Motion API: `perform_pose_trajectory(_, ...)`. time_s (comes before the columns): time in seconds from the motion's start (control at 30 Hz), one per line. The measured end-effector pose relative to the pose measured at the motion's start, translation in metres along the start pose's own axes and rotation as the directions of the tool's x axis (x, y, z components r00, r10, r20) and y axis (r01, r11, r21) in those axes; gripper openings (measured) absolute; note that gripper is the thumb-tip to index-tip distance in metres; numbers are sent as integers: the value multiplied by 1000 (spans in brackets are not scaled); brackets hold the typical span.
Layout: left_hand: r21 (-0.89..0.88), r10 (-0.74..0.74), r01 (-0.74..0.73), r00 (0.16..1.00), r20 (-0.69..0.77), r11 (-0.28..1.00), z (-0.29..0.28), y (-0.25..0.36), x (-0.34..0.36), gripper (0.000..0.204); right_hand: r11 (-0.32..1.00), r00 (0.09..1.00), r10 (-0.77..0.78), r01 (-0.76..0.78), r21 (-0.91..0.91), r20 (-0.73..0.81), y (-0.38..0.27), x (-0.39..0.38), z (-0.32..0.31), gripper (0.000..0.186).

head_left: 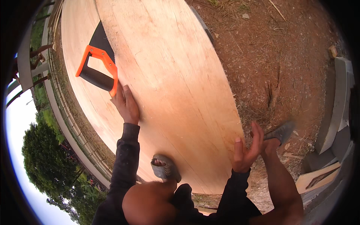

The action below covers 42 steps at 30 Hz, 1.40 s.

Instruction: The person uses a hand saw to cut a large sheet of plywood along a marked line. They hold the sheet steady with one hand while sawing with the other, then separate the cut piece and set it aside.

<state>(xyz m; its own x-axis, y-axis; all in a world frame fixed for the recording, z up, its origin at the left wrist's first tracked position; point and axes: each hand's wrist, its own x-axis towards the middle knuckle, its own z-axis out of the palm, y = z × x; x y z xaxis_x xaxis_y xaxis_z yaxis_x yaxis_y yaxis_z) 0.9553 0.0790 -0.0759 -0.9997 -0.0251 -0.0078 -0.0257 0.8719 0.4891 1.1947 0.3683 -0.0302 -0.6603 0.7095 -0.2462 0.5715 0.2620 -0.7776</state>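
A hand saw (96,73) with an orange and black handle rests at a sheet of plywood (168,75). Its dark blade narrows toward a long slit running to the sheet's far end; I cannot tell how much of the blade is below the surface. My left hand (128,107) lies on the plywood with fingers stretched out, the fingertips right by the lower end of the saw handle. Over the sheet's right edge, my right hand (247,148) is held with its fingers apart and nothing in it.
My one foot, in a dark shoe (165,167), stands on the plywood; the other shoe (281,132) is on the reddish dirt (277,67) to the right. Grey blocks (335,101) line the far right. Another person (39,58) is at the upper left, near a railing.
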Motion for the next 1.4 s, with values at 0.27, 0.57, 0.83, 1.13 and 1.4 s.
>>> perform_pose_trajectory(0.27, 98, 65, -64, 998, -4, 993, -34, -2, 22, 53, 725, 730, -677, 640, 254, 95, -212, 33, 125, 63)
perform_pose_trajectory(0.57, 186, 154, -149, 988, -16, 971, -30, -11, 79, 60, 878, 760, -478, 411, 245, 441, -293, 27, 191, 82)
perform_pose_trajectory(0.83, 143, 146, -138, 988, -45, 980, -33, -6, 81, 55, 892, 858, -451, 428, 143, 246, -309, 24, 230, 70)
perform_pose_trajectory(1.13, 45, 69, -67, 997, -42, 997, -32, -10, 77, 54, 924, 873, -361, 288, 252, 327, -285, 46, 272, 63)
perform_pose_trajectory(1.4, 88, 60, -55, 997, -52, 995, -32, -1, 81, 51, 895, 880, -332, 181, 407, 340, -270, 64, 281, 48)
